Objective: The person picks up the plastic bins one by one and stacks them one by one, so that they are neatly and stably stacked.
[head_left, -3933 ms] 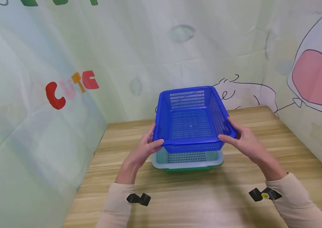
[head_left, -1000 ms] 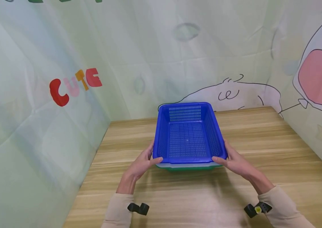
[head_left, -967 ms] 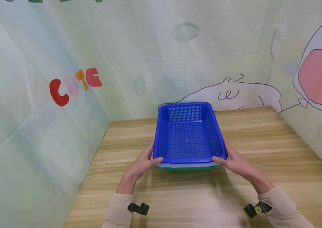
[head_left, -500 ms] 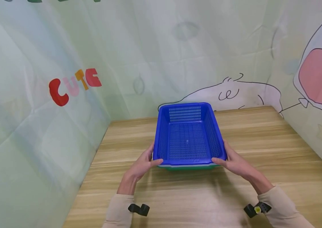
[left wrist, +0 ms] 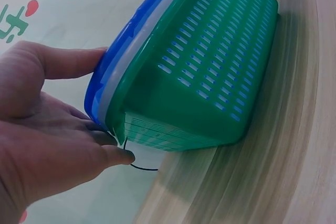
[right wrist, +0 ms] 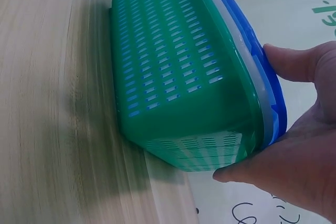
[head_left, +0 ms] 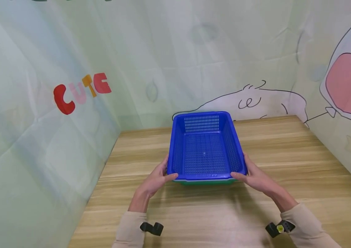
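A blue mesh basket [head_left: 204, 153] sits nested in a pale basket [left wrist: 111, 95] and a green basket [head_left: 206, 183] on the wooden table [head_left: 194, 213]. My left hand [head_left: 162, 173] grips the stack's near left corner. Its thumb lies on the blue rim [left wrist: 113, 61] and its fingers curl under the rims against the green basket [left wrist: 210, 77]. My right hand [head_left: 249, 173] grips the near right corner the same way, thumb over the blue rim [right wrist: 265, 77], fingers below beside the green basket [right wrist: 173, 72]. The blue basket holds nothing.
Printed fabric walls [head_left: 54, 103] close in the table on the left, back and right. The stack stands near the back middle of the table. Bare wood lies in front of it and on both sides.
3.9 s ago I held the blue basket tilted above the stack; now it sits down inside it. Over the last second it sank slightly lower, and both hands stayed at the near corners.
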Motion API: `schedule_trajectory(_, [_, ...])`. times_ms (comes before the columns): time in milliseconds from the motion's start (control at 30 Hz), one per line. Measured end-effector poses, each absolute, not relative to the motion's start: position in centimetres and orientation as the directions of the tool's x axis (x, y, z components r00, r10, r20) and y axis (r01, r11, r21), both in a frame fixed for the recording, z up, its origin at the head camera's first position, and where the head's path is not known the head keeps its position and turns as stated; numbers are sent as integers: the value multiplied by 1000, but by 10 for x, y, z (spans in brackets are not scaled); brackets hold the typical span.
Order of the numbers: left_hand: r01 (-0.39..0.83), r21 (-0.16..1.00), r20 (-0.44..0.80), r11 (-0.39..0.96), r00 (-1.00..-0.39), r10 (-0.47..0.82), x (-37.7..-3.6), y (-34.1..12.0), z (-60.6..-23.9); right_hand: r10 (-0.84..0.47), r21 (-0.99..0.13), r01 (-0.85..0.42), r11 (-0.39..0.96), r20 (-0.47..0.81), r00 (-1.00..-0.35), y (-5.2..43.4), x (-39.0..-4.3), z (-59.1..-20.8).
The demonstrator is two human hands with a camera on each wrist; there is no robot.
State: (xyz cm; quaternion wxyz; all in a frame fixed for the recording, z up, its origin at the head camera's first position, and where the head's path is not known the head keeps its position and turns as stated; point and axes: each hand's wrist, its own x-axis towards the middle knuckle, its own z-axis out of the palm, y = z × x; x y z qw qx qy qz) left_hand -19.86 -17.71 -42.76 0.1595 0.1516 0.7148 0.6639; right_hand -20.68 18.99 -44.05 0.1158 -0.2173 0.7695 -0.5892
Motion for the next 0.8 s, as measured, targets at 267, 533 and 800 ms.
schedule_trajectory(267, [4, 997, -29, 77, -904, 426, -200, -175, -431, -483, -952, -214, 218, 86, -871, 193, -210, -440])
schedule_trajectory(533, [5, 996, -31, 85, -906, 422, -200, -176, -430, -483, -952, -214, 218, 85, -872, 192, -210, -440])
schedule_trajectory(800, [-11, 995, -50, 99, -914, 403, -198, -178, -429, -493, -956, -216, 198, 93, -865, 191, -211, -441])
